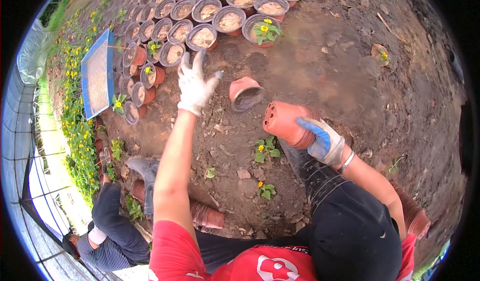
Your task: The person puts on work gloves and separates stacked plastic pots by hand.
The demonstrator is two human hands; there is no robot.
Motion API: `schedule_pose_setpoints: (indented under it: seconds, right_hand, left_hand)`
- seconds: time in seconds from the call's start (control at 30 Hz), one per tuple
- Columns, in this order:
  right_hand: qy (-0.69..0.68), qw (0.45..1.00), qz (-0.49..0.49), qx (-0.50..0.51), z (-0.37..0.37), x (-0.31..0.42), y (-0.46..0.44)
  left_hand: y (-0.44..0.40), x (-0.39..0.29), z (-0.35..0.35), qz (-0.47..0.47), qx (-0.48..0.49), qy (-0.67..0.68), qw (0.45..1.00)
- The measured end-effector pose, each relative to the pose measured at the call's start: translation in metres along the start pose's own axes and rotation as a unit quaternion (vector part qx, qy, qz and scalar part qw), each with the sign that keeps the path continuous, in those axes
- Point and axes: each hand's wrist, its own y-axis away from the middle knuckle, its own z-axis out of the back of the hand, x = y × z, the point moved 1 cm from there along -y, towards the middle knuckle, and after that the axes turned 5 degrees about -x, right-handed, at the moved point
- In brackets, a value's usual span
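Note:
My left hand (pixel 196 84), in a whitish work glove, reaches forward with its fingers spread and holds nothing. Just to its right is a single reddish-brown plastic flowerpot (pixel 243 88), tilted with its dark mouth toward me; I cannot tell whether it rests on the soil. My right hand (pixel 326 141), in a white and blue glove, is wrapped round a stack of nested flowerpots (pixel 287 122) held sideways, drainage holes facing left. Small yellow-flowered plants (pixel 266 149) lie or stand on the soil below these pots.
Rows of soil-filled pots (pixel 229 21) stand ahead. A blue-framed mesh screen (pixel 98 74) lies at left. More nested pots (pixel 207 216) lie near my legs, and another stack (pixel 411 211) is at right. A co-worker (pixel 112 236) sits at lower left.

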Motion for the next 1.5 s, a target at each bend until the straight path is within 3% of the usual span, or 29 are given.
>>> schedule_pose_setpoints:
  seconds: [0.07,0.1,0.17,0.23,0.27,0.37,0.43,0.5,0.57,0.6,0.63,0.67,0.7,0.73,0.77,0.8,0.83,0.87,0.9,0.93,0.97,1.0,1.07,1.17,1.23,1.3,1.37,1.43,1.5]
  right_hand:
    - [-0.276,0.939,-0.202,0.015,-0.007,-0.017,0.013]
    - [-0.275,0.94,-0.202,0.014,-0.004,-0.01,0.009]
    - [0.009,0.999,-0.043,-0.014,0.005,0.01,-0.002]
    - [0.032,0.999,-0.033,-0.016,0.007,0.009,-0.002]
    - [0.053,0.998,-0.021,-0.017,0.007,0.009,-0.001]
    - [0.056,0.998,-0.033,-0.003,0.008,0.003,0.005]
    - [0.036,0.997,-0.062,0.005,0.005,-0.009,0.016]
    - [0.014,0.996,-0.087,0.012,0.002,-0.012,0.018]
    - [-0.013,0.995,-0.095,0.012,0.0,-0.008,0.015]
    - [-0.014,0.995,-0.093,0.013,-0.002,-0.009,0.015]
    - [-0.177,0.974,-0.143,0.003,-0.005,-0.012,0.015]
    - [-0.335,0.923,-0.19,-0.007,-0.007,-0.013,0.015]
    - [-0.335,0.923,-0.189,-0.006,-0.007,-0.006,0.01]
    - [-0.434,0.854,-0.283,-0.041,-0.005,0.005,0.001]
    - [-0.523,0.764,-0.371,-0.076,-0.004,0.011,-0.003]
    - [-0.522,0.763,-0.372,-0.078,-0.003,0.006,0.001]
    - [-0.356,0.896,-0.262,-0.043,-0.003,-0.003,0.009]
    - [-0.17,0.976,-0.137,-0.005,-0.004,-0.011,0.016]
    - [-0.171,0.976,-0.137,-0.005,-0.008,-0.02,0.022]
    - [-0.334,0.884,-0.322,-0.059,-0.012,-0.032,0.025]
    - [-0.472,0.729,-0.484,-0.107,-0.016,-0.04,0.029]
    - [-0.473,0.729,-0.483,-0.107,-0.015,-0.039,0.027]
    - [-0.387,0.81,-0.436,-0.063,-0.013,-0.034,0.026]
    - [-0.401,0.806,-0.43,-0.061,-0.013,-0.041,0.031]
    - [-0.391,0.809,-0.436,-0.05,-0.01,-0.035,0.026]
    - [-0.38,0.812,-0.441,-0.037,-0.01,-0.036,0.028]
    - [-0.454,0.745,-0.485,-0.061,-0.01,-0.048,0.037]
    - [-0.464,0.729,-0.497,-0.076,-0.009,-0.036,0.028]
    - [-0.475,0.711,-0.511,-0.091,-0.009,-0.032,0.03]
  left_hand:
    - [-0.018,0.014,-0.009,0.004,0.024,-0.075,0.997]
    - [-0.022,0.026,-0.02,0.014,0.085,-0.03,0.996]
    - [-0.024,0.041,-0.036,0.02,0.145,0.017,0.989]
    - [-0.022,0.045,-0.047,0.146,0.218,0.232,0.937]
    - [-0.015,0.044,-0.05,0.094,0.139,0.158,0.973]
    - [-0.001,0.034,-0.052,0.079,0.056,0.154,0.983]
    - [0.002,0.022,-0.053,0.119,0.059,0.181,0.974]
    - [0.009,0.002,-0.051,0.25,0.101,0.364,0.891]
    - [0.015,-0.009,-0.062,0.199,0.132,0.359,0.903]
    - [0.018,-0.016,-0.066,0.114,0.143,0.327,0.927]
    - [0.018,-0.027,-0.062,0.029,0.153,0.292,0.944]
    - [0.016,-0.035,-0.059,0.054,0.237,0.301,0.922]
    - [0.011,-0.046,-0.051,0.079,0.319,0.308,0.893]
    - [0.011,-0.052,-0.051,0.137,0.35,0.443,0.814]
    - [0.011,-0.057,-0.05,0.137,0.351,0.444,0.813]
    - [0.007,-0.066,-0.041,0.162,0.335,0.538,0.756]
    - [0.001,-0.074,-0.031,0.184,0.316,0.625,0.69]
    - [-0.008,-0.076,-0.019,0.107,0.237,0.534,0.804]
    - [-0.014,-0.063,-0.028,0.022,0.119,0.389,0.913]
    - [-0.021,-0.053,-0.027,-0.004,0.059,0.276,0.959]
    - [-0.025,-0.041,-0.024,-0.03,-0.003,0.158,0.987]
    - [-0.027,-0.03,-0.023,0.007,0.014,0.101,0.995]
    - [-0.025,0.004,-0.035,0.061,0.066,0.013,0.996]
    - [-0.016,0.022,-0.034,0.071,0.152,-0.017,0.986]
    - [-0.006,0.03,-0.045,0.072,0.156,-0.011,0.985]
    - [0.004,0.033,-0.054,0.049,0.17,0.133,0.975]
    - [0.012,0.025,-0.058,0.034,0.121,0.094,0.988]
    - [0.011,0.016,-0.059,0.108,0.024,0.085,0.99]
    - [0.008,0.01,-0.059,0.149,0.001,0.056,0.987]
